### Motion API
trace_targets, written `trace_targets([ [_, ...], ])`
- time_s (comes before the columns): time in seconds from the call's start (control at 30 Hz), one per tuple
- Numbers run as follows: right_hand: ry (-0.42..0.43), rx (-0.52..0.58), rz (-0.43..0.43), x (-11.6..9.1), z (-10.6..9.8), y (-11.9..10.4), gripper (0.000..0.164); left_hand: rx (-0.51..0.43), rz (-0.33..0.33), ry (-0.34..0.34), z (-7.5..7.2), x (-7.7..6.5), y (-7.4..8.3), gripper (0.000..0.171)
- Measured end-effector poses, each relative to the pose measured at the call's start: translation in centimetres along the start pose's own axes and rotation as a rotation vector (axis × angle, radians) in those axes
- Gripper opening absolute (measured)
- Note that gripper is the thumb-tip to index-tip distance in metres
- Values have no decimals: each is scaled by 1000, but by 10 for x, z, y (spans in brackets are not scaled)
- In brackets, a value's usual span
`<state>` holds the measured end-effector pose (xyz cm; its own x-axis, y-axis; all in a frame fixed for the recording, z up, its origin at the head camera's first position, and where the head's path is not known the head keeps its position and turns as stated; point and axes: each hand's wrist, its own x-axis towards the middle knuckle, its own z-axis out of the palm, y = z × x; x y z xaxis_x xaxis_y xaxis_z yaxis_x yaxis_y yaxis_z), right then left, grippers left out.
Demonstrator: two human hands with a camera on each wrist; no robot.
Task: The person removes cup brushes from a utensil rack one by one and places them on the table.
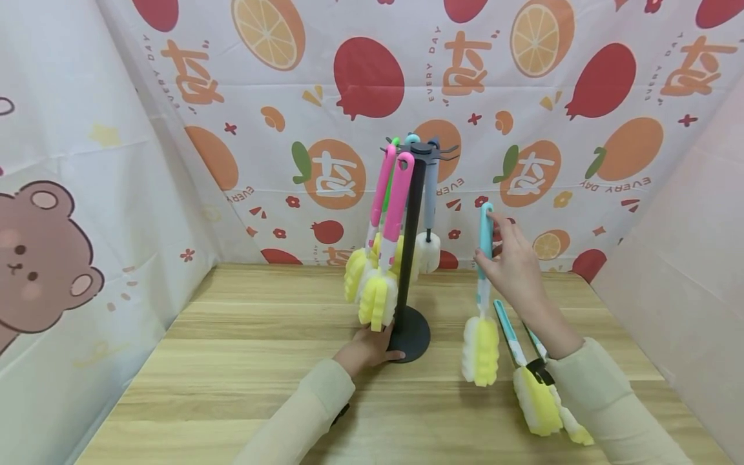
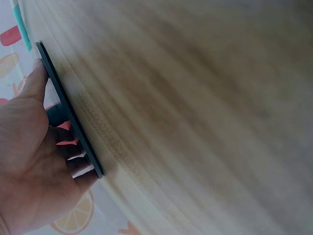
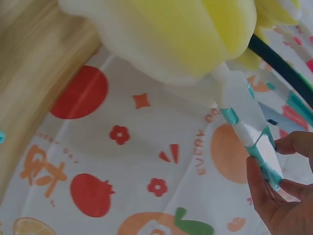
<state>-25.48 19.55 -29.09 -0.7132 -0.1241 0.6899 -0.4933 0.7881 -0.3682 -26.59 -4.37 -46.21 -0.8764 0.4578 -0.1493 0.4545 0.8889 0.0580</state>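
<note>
A black stand with a round base rises from the table, its top hooks hung with sponge brushes. Two pink-handled brushes face me; green, light-blue and grey-blue handles show behind. My left hand rests on the base, thumb and fingers spread either side of the post. The left wrist view shows that hand against the base's dark edge. To the right of the stand, my right hand pinches a blue-handled sponge brush upright, its yellow-and-white sponge hanging down.
Two more sponge brushes lie on the table at the right, one with a yellow-and-white head, partly behind my right forearm. A fruit-print cloth stands behind the wooden table. A side cloth with a bear print hangs at the left.
</note>
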Motion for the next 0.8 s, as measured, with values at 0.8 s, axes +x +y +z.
trace_targets([
  [0.8,-403,19,183,-25,39,61,60,29,6,12,0,0,0,81],
])
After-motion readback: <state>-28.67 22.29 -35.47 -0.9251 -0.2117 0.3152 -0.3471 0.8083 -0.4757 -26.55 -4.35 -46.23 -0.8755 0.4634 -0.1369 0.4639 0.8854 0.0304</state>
